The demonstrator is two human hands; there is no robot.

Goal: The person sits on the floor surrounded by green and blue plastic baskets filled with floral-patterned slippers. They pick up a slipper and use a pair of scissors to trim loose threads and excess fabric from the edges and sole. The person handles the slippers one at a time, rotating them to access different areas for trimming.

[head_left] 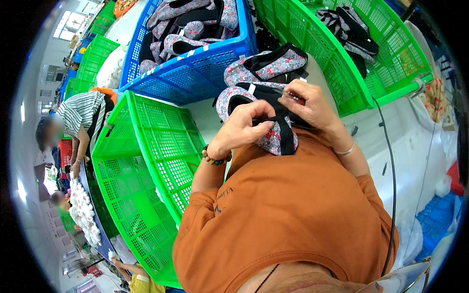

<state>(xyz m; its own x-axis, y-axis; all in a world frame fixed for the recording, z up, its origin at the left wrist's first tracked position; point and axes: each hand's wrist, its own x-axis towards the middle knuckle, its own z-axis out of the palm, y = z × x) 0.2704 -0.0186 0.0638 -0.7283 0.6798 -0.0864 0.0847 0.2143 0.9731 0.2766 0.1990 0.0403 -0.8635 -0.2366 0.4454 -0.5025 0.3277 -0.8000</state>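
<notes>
My left hand [245,126] is closed in a pinch on the black edging of a floral fabric slipper [277,137] with a black lining, held close to my body. My right hand [311,103] is just to its right, fingers curled round a small, thin, metal-looking tool [292,96] by the slipper's black part. The tool's kind is mostly hidden by the fingers. Right behind, a similar floral slipper [288,63] lies on the white work surface [205,115]. A small white tag [251,89] sticks up from the edge of the slipper in my hands.
Ahead on the left stands a blue crate [195,68] full of slippers. A green crate [337,68] at the right holds several more. Another green crate [161,141] stands close to my left. A black cable [389,171] hangs at the right. A person in a striped top [80,115] bends over white items [83,210].
</notes>
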